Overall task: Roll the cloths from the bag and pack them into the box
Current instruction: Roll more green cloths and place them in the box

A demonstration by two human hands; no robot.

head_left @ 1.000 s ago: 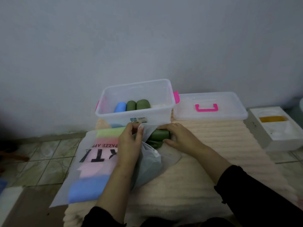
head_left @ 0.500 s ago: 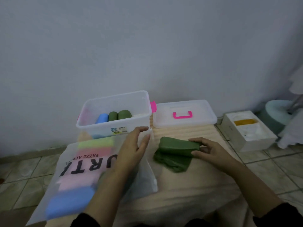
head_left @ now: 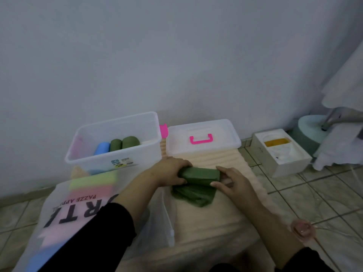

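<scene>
Nearest the camera, two forearms in black sleeves reach forward over a cream ribbed mat (head_left: pixel 214 222) spread on the tiled floor. Along the mat's left edge lies a translucent white plastic bag (head_left: pixel 64 209) with black lettering, and folded cloths in blue, pink and yellow-green show through it, blurred. Just beyond the middle of the mat sits the dark green cloth (head_left: pixel 196 183): its far part is wound into a short firm roll lying crosswise, while the near part trails loose and rumpled toward the person. The left hand (head_left: pixel 170 171) grips the roll's left end with fingers curled over it, and the right hand (head_left: pixel 231 181) pinches the right end between thumb and fingers. Half a second ago only the right hand touched the cloth while the left rested flat on the bag's mouth; the left has since crossed to the roll, and the roll sits a little farther from the person. At the mat's far left corner stands the clear rectangular plastic box (head_left: pixel 115 142) with pink latches, holding one blue roll (head_left: pixel 102 148) and two dark green rolls (head_left: pixel 125 143) side by side against its left half, as before. Beside it at the far right corner lies the clear lid with a pink handle (head_left: pixel 202 138). Off the mat to the right, a white foam tray (head_left: pixel 280 152) rests on the tiles.
</scene>
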